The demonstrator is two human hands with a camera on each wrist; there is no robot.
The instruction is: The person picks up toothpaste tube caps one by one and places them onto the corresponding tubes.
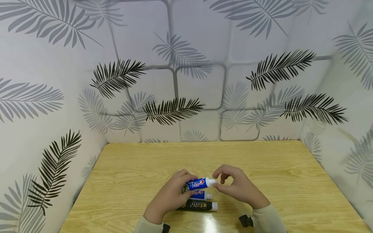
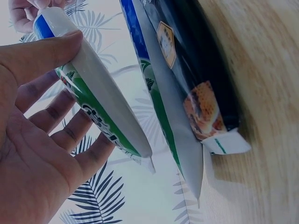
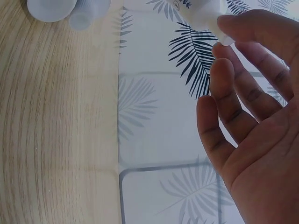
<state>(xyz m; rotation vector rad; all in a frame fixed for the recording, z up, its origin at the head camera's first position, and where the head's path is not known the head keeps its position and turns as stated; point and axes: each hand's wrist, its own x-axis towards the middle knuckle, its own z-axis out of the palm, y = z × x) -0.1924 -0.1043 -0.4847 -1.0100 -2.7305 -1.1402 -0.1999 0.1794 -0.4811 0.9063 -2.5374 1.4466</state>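
My left hand (image 1: 175, 191) grips a blue, white and green toothpaste tube (image 2: 100, 100) between thumb and fingers, its capped end pointing right. At that end my right hand (image 1: 237, 184) pinches the white cap (image 3: 226, 39) with thumb and forefinger, the other fingers loosely bent. Just nearer than the held tube lies a second blue toothpaste tube (image 1: 199, 194) with a narrow white cap, partly covered by the left hand. Nearest me is a black tube (image 1: 201, 205) with gold lettering and a white cap; the left wrist view shows its honeycomb picture.
All this is on a wood-grain table (image 1: 140, 161). Behind it and at its sides stand pale walls (image 1: 198, 87) with a leaf pattern. Black wrist straps (image 1: 245, 221) sit by both sleeves, and light reflects off the table's near edge.
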